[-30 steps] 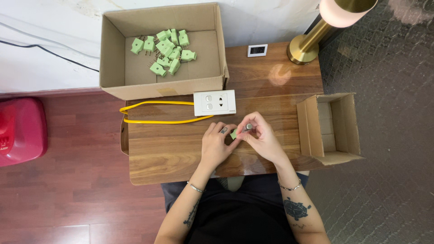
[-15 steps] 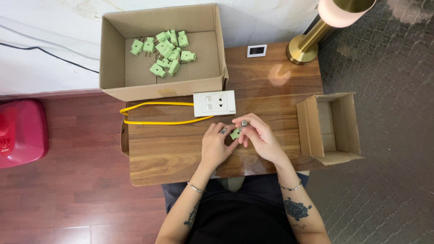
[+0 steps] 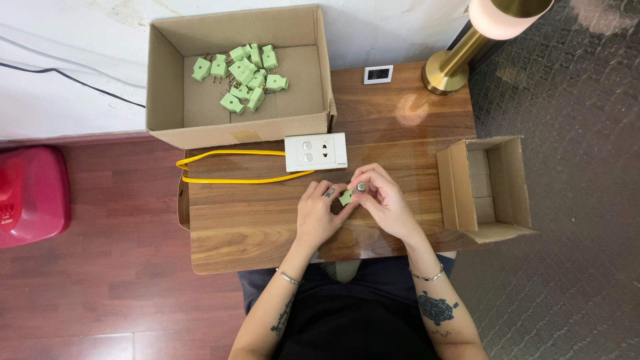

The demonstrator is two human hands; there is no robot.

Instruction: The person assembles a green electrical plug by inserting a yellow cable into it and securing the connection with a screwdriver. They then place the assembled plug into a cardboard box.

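My left hand [image 3: 319,215] and my right hand [image 3: 383,203] meet over the middle of a small wooden table [image 3: 253,220]. Both pinch one small green plug [image 3: 346,197] between their fingertips. My right fingers also hold a small dark round-tipped thing [image 3: 361,187] against the plug. Just beyond the hands lies a white socket plate [image 3: 316,152] with a yellow cable [image 3: 233,179] looping off to the left.
A large open cardboard box [image 3: 240,130] at the back left holds several green plugs [image 3: 243,73]. A smaller open cardboard box [image 3: 487,187] sits at the right edge. A brass lamp [image 3: 453,63] and a small white square device [image 3: 379,74] stand at the back. A red container [image 3: 30,197] is on the floor, left.
My hands have shifted only slightly around the green plug; the fingers have turned it a little. The rest is unchanged.
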